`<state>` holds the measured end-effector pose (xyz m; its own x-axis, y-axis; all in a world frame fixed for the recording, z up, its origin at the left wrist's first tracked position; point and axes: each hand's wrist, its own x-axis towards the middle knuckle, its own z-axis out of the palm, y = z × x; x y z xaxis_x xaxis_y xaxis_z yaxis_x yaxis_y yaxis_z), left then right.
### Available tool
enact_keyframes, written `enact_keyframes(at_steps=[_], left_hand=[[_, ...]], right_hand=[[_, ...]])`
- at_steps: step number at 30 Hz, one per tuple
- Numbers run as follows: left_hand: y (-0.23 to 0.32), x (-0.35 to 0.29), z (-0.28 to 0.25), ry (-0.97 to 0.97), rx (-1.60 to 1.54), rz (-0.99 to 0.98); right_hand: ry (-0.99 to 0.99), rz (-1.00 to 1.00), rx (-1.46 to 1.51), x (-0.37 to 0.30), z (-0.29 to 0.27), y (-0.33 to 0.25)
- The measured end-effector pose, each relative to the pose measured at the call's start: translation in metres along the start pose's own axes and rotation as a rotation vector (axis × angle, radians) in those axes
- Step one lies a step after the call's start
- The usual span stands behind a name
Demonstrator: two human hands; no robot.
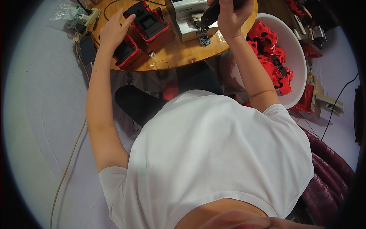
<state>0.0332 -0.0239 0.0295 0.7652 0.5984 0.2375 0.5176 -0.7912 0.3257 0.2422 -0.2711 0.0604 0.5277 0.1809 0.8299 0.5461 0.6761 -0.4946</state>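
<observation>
My left hand (113,33) is at the table's left, thumb and forefinger spread apart, over a red and black plastic part (127,51). Just right of it lies another red-rimmed black part (146,23) with moulded recesses. My right hand (233,17) is wrapped around a dark, rounded hand tool (211,14), whose exact kind I cannot make out. The tool's lower end is close to a silver-white box (185,19) with an opening in its side. Beside the box sits a small heap of screws (205,41). The fingertips of my right hand are partly cut off by the upper edge.
A white tub (301,61) full of red plastic parts (267,42) stands right of the round wooden table (179,57). A power strip (87,19) and cables lie at the table's left. A maroon cushioned seat (328,179) is at the lower right.
</observation>
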Motion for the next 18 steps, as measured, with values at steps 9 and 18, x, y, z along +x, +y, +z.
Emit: enact_keyframes(at_steps=[9,18], left_hand=[[0.0,0.001,0.006,-0.042,0.196,-0.031],[-0.014,0.01,0.01,-0.13,0.17,-0.094]], right_hand=[[-0.051,0.006,-0.023,-0.003,-0.002,0.001],[-0.092,0.003,-0.022,-0.002,0.002,-0.003]])
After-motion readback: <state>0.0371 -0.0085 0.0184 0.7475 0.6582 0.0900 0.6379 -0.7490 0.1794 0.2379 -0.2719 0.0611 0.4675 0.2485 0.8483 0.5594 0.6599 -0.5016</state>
